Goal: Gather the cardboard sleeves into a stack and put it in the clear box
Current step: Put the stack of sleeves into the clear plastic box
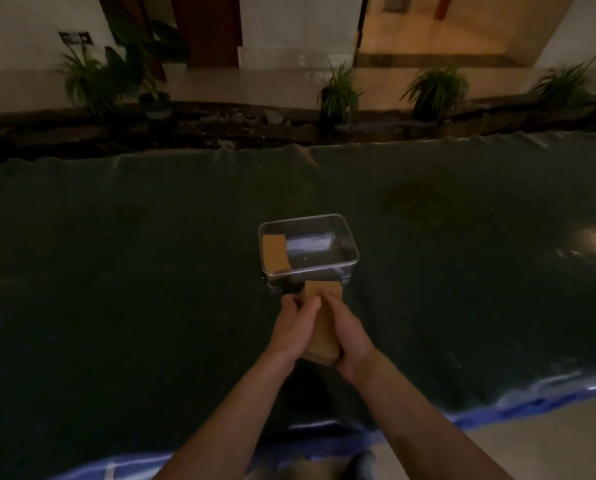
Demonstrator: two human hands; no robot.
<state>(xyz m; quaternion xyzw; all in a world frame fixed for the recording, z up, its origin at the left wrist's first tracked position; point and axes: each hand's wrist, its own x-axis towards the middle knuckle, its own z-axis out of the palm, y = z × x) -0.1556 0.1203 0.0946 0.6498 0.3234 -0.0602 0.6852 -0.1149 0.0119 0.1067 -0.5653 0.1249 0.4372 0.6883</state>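
A stack of brown cardboard sleeves [322, 327] is held between both my hands just in front of the clear box [345, 237]. My left hand [291, 327] presses its left side and my right hand [350, 336] grips its right side. The stack's far end reaches the box's near wall. The clear box stands on the dark table cover at the middle. Inside it, a single cardboard sleeve [275, 252] leans against the left wall.
A dark green cover [116, 271] drapes the whole table, with a blue edge [497, 410] along the near side. Beyond the far edge lie a strip of dark soil and several potted plants [338, 95]. Light floor shows at bottom right.
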